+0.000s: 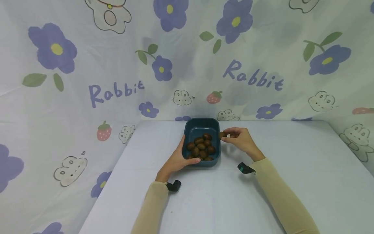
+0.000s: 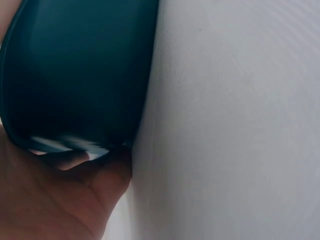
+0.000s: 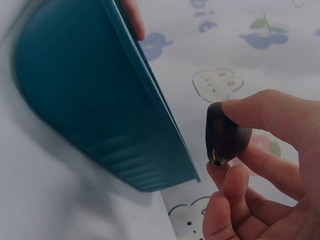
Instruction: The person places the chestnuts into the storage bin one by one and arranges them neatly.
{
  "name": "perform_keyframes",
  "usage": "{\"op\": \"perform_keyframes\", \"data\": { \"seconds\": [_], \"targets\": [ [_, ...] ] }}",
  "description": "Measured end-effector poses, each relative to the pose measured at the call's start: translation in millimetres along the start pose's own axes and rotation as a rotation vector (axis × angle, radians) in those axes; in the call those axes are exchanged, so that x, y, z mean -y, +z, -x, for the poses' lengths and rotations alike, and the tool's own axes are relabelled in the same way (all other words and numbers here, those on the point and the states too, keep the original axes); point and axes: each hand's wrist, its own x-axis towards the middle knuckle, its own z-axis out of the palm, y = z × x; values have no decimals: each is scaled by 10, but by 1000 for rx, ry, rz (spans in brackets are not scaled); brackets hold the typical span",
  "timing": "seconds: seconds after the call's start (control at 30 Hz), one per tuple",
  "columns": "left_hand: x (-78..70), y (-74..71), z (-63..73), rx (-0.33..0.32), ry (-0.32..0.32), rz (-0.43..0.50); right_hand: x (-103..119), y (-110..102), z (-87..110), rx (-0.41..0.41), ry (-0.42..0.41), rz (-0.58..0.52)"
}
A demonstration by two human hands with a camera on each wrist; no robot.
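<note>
A dark teal rectangular container (image 1: 201, 125) stands on the table with several brown chestnuts (image 1: 201, 146) heaped toward its near end. My left hand (image 1: 179, 158) holds it at the near left corner, the thumb along the front rim and the fingers against the left side. In the left wrist view the left hand (image 2: 65, 195) grips the container wall (image 2: 85, 75). My right hand (image 1: 241, 139) pinches one chestnut (image 1: 222, 135) just outside the right rim. The right wrist view has this dark chestnut (image 3: 226, 134) between thumb and fingers, its pale frayed tip downward, beside the container's outer wall (image 3: 90, 90).
A white cloth covers the table (image 1: 204, 198). Behind and at the sides hangs a printed curtain (image 1: 187, 58) with flowers and rabbits, close behind the container. A black wrist camera (image 1: 174, 186) sits at the left wrist, another black wrist camera (image 1: 245, 168) at the right.
</note>
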Motion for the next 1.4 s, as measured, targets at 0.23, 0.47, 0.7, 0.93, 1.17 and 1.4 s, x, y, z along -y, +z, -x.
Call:
{"op": "perform_keyframes", "data": {
  "seconds": [0.23,0.47,0.7,0.93,1.17,1.4],
  "targets": [
    [-5,16,-3,6,6,-5,55,80,10,24,-39,38],
    [-17,5,13,-4,-15,-8,169,198,-71,64,-147,171],
    [-39,9,17,-1,-27,-9,246,270,-139,136,-174,343],
    [-18,10,22,-17,-31,-24,279,360,-223,181,-162,535],
    [-7,24,19,-7,-33,-22,255,460,-273,219,-136,709],
    [-26,0,23,-22,-38,-17,300,523,-307,206,-134,782]
  ]
}}
